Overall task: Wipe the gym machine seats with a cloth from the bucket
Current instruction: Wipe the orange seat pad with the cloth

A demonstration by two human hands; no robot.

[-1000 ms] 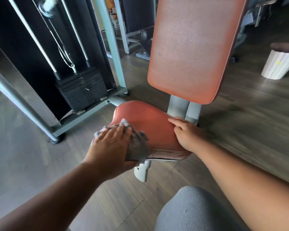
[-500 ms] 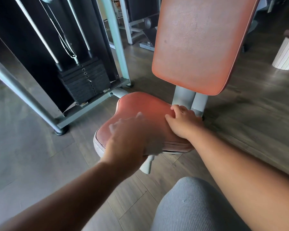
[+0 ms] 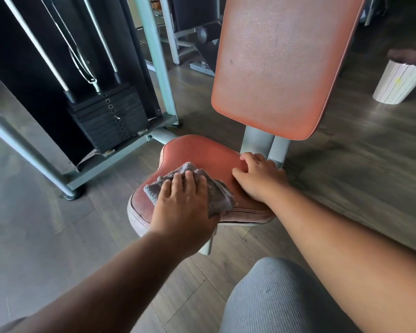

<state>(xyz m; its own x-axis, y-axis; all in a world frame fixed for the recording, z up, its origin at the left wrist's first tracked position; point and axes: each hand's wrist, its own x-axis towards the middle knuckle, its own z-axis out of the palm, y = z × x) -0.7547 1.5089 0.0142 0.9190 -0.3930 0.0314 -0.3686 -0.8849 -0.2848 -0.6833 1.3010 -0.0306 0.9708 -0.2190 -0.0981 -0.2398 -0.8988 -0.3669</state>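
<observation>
The machine's orange-red seat pad sits low in the middle of the head view, below its tall matching backrest. A crumpled grey cloth lies on the seat's front half. My left hand presses down on the cloth with the fingers spread flat over it. My right hand rests on the seat's right rear edge, fingers bent over the rim near the grey post. The white ribbed bucket stands on the floor at the far right, with a dark cloth on its rim.
A black weight stack with steel guide rods and a pale green frame stands left of the seat. Another machine is behind. My knee in grey fabric fills the lower right. Wood-plank floor surrounds the seat.
My left hand slid the cloth across the seat from its front left corner toward the middle and back slightly left. The right hand stayed on the seat's rear edge. The view shifted a little.
</observation>
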